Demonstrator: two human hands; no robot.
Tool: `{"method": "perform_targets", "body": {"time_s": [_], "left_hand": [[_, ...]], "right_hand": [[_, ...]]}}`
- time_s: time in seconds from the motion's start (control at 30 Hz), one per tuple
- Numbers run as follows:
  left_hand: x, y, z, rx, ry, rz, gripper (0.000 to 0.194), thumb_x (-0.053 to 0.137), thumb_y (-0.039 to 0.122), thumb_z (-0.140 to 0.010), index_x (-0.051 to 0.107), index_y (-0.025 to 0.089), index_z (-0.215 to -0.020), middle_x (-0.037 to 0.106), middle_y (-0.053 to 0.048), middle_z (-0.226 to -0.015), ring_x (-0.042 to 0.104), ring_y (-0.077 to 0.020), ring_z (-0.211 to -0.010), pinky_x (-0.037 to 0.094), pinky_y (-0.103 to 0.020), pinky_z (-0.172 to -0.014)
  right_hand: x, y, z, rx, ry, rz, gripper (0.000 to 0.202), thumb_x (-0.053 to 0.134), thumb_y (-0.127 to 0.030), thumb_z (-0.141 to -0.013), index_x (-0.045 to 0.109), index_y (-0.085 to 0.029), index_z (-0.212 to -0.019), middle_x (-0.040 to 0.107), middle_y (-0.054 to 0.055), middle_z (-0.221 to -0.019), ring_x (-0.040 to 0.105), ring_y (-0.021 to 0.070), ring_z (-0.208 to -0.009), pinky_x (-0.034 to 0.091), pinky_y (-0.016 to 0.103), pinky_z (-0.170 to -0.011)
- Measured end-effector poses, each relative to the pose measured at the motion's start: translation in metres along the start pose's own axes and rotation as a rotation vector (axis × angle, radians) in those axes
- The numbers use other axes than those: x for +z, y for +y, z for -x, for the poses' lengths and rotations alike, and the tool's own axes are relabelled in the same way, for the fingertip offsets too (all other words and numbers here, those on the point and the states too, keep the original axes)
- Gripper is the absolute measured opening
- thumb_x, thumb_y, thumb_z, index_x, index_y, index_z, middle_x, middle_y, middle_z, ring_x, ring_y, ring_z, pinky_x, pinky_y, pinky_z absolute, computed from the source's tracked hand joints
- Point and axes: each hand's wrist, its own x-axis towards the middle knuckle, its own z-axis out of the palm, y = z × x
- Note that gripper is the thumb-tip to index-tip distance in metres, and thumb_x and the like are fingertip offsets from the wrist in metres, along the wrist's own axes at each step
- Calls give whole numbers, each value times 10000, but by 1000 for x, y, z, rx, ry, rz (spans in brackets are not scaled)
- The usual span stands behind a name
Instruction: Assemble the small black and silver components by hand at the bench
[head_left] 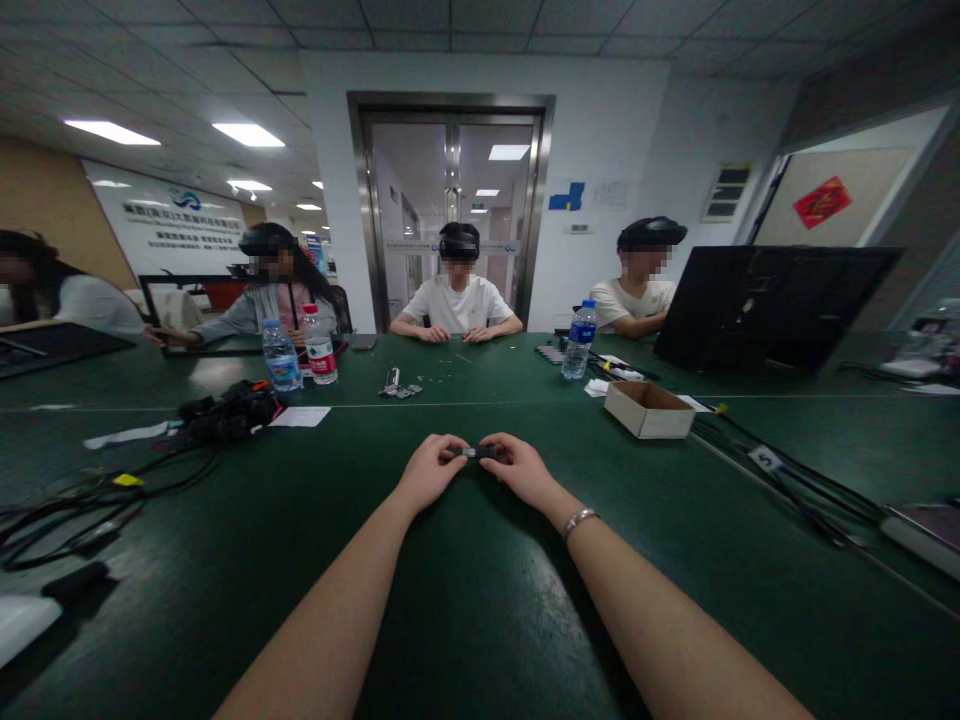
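while amid bare tabletop (pixel 480 590) near its seam (pixel 375 406), both hands (pixel 433 470) (pixel 523 468) tight on dark stick (pixel 481 453)

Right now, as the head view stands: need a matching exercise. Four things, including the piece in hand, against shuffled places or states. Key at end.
Things
1. small dark piece
2. silver band
3. cardboard box
4. red-capped bottle

Places or states
A. on the left, close beside a blue-capped bottle
B. around the wrist of the right hand
C. pinched between the left hand and right hand
D. open at the top, over on the right

Pairs: 1-C, 2-B, 3-D, 4-A
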Motion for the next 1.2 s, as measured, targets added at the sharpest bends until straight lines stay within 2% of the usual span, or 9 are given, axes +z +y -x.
{"method": "perform_targets", "body": {"time_s": [0.1,0.2,0.27,0.37,0.47,0.73,0.97,1.1,1.2], "left_hand": [[1,-2,-1,11,23,-2,280,614,245,-771,623,235,-1051,551,-59,-1106,599,-170,-928,494,-293,-831],[1,-2,-2,-16,48,1,343,604,331,-788,591,224,-1114,553,-75,-1137,593,-177,-925,490,-303,-824],[0,-1,-3,-31,61,-31,317,534,409,-831,624,202,-1052,568,-79,-1109,583,-187,-950,470,-317,-862],[-1,2,-3,-50,51,-127,394,422,476,-873,673,178,-931,585,-83,-1051,569,-202,-973,433,-336,-908],[-1,4,-3,-49,21,-179,435,400,498,-873,688,172,-894,593,-85,-1030,568,-208,-965,421,-338,-910],[-1,2,0,-25,19,-109,316,481,443,-848,670,198,-909,572,-64,-1037,580,-190,-908,459,-316,-834],[1,-3,-1,18,-3,34,178,586,302,-800,651,223,-945,549,-52,-1066,604,-173,-926,490,-301,-836],[2,-6,-2,40,18,67,228,622,270,-768,632,227,-991,562,-58,-1089,602,-176,-934,493,-302,-822],[2,-4,-3,18,48,51,275,601,344,-788,624,213,-1029,577,-74,-1093,596,-186,-944,480,-316,-846]], "right_hand": [[0,1,0,-6,-2,-5,282,637,-223,-731,616,-180,-1009,570,-21,-724,515,92,-584,430,218,-540],[0,2,0,-9,-5,-5,280,634,-228,-735,618,-185,-1011,575,-19,-728,515,95,-593,434,224,-554],[0,2,0,-11,-3,5,283,636,-230,-735,620,-188,-1015,573,-19,-734,514,96,-602,436,227,-564],[-1,1,0,-14,-4,24,288,643,-237,-735,625,-192,-1019,568,-17,-750,514,98,-614,438,232,-578],[-1,0,1,-20,-4,39,285,651,-241,-731,632,-192,-1012,567,-14,-769,516,99,-626,438,235,-589],[-1,0,1,-18,-12,22,292,651,-255,-737,626,-192,-1021,578,-10,-764,518,100,-621,437,234,-582],[0,2,-1,-20,-12,-5,292,650,-250,-733,622,-190,-1017,584,-17,-731,519,99,-608,435,227,-569],[1,4,-1,-18,-15,-6,291,643,-239,-733,621,-191,-1019,595,-13,-747,526,100,-615,439,227,-575],[0,3,-1,-13,-14,13,294,636,-238,-739,619,-190,-1029,596,-9,-761,525,100,-616,441,227,-573]]}}
